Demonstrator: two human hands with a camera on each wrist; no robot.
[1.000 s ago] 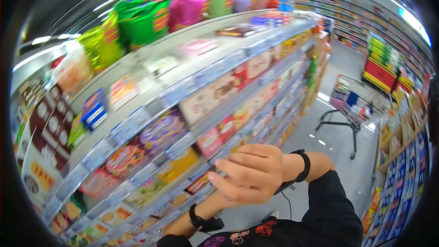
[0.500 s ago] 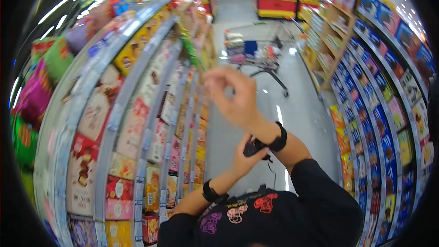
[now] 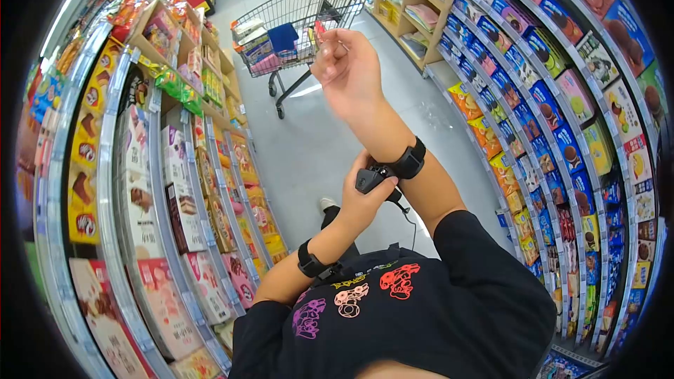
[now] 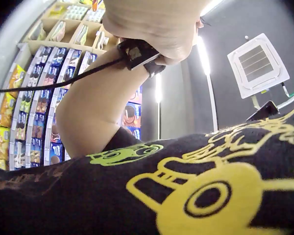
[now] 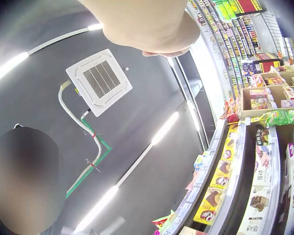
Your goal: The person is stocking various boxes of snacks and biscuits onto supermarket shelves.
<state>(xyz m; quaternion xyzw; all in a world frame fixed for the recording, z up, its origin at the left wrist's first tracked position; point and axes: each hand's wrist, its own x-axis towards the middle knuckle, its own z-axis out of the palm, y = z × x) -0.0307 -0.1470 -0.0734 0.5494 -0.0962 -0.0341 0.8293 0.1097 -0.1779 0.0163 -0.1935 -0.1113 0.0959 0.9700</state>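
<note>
Head view: right arm reaches up from 4 o'clock, forearm raised, right hand (image 3: 345, 74) at 12 o'clock, wrist bent slightly, fingers loosely curled and narrow, unoccupied as far as visible. Left arm comes in from 7 o'clock, elbow bent, left hand (image 3: 364, 200) just below center toward 5 o'clock, gripping the black wrist camera (image 3: 374, 178), fingers behind, thumb along its lower edge. Camera sits against the right wristband (image 3: 411, 161), just inside it toward 9 o'clock. Left wristband (image 3: 311, 260) near 6:30. Shopping cart (image 3: 256, 63) with goods toward 11 o'clock, partly behind right hand. Snack shelves (image 3: 151, 238) at 9 o'clock, cookie shelves (image 3: 544, 126) at 3 o'clock. Black T-shirt (image 3: 435, 302) at 6 o'clock. Left wrist view: left hand at 12 o'clock wrapped over the camera, black cable (image 4: 34, 88) trailing toward 10 o'clock, right forearm (image 4: 90, 115) slanting behind. Right wrist view: right hand at 12 o'clock, fingers mostly hidden; ceiling air conditioner (image 5: 85, 93) at 10 o'clock.
</note>
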